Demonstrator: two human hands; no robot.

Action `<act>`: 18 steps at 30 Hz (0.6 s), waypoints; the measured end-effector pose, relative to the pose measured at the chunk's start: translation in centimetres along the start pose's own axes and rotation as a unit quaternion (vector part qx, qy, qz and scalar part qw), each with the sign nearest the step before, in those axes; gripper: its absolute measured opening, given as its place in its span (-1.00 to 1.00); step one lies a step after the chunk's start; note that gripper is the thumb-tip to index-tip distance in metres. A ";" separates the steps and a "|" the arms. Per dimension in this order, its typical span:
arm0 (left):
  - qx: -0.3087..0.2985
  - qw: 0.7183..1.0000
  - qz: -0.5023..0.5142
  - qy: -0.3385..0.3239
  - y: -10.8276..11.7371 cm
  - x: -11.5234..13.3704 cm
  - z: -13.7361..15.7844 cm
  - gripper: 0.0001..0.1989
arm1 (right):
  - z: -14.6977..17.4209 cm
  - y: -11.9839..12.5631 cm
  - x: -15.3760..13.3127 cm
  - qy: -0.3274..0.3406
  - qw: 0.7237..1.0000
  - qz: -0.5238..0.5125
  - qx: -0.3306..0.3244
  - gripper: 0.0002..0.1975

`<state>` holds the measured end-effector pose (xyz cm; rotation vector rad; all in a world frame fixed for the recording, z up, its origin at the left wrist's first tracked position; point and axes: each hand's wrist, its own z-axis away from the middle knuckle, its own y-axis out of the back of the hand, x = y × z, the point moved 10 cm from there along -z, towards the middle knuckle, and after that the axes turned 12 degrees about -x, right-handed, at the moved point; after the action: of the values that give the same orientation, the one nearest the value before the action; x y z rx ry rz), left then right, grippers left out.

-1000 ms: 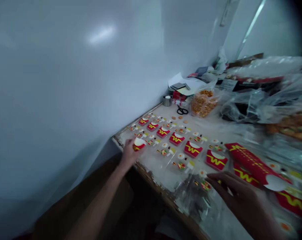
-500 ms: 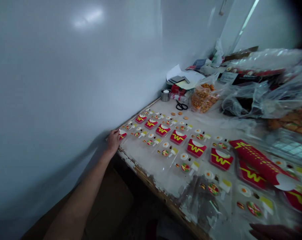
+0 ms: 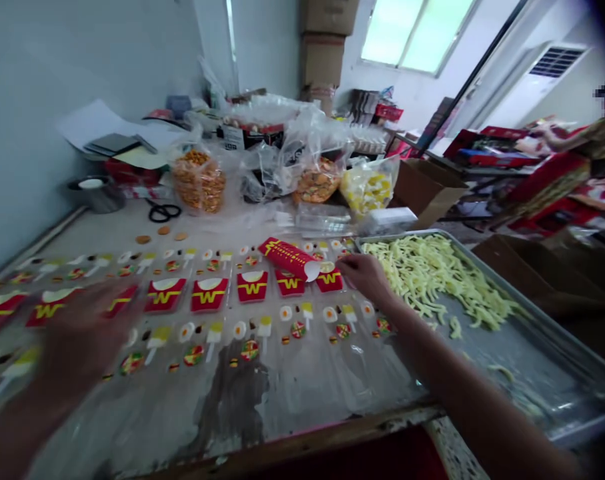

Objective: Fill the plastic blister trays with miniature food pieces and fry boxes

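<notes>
My right hand [image 3: 367, 277] reaches over the table, its fingertips at a small red carton with a yellow W [image 3: 329, 279], beside a stack of flat red cartons [image 3: 287, 255]. I see nothing in its fingers. My left hand [image 3: 77, 340] is a blur low at the left, hovering over the clear sleeves with small toy food pieces [image 3: 242, 347]. A row of red W cartons [image 3: 209, 293] runs across the table. Right of my right hand, a metal tray [image 3: 557, 333] holds yellow toy fries [image 3: 422, 273].
Plastic bags of toy food [image 3: 198, 180] [image 3: 316, 181] [image 3: 367, 190], scissors [image 3: 163, 212] and a round tin [image 3: 96, 193] stand at the back. A cardboard box [image 3: 425, 190] sits behind the tray. Another person [image 3: 602, 133] is at the far right. The worn table edge [image 3: 302, 447] is near me.
The view has swung right from the wall end of the table to the tray. My left hand has left the carton at the table's corner; my right hand has reached to the cartons by the tray.
</notes>
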<state>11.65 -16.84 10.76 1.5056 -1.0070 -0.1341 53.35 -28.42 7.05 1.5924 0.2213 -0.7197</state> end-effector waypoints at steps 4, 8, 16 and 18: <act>-0.143 0.956 -0.076 -0.246 -10.5 10.9 -9.1 -0.41 | -1.9 -5.2 -3.7 -0.025 0.995 0.070 -0.070 -0.69; -0.279 0.899 -0.072 -0.329 -19.7 15.9 -16.9 -0.19 | -2.9 -7.0 -4.3 -0.073 0.994 0.059 -0.058 -0.76; -0.262 0.896 -0.064 -0.354 -19.2 19.6 -18.4 -0.32 | -0.8 -4.3 -0.6 -0.069 0.983 -0.171 0.007 -0.88; -0.248 0.908 -0.076 -0.330 -19.2 20.7 -18.3 -0.32 | 1.0 -2.6 0.7 -0.060 0.980 -0.187 0.024 -0.90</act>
<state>45.16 -19.07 8.20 1.0661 -1.2565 -0.9944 52.22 -29.14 4.55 1.5627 0.4239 -1.1161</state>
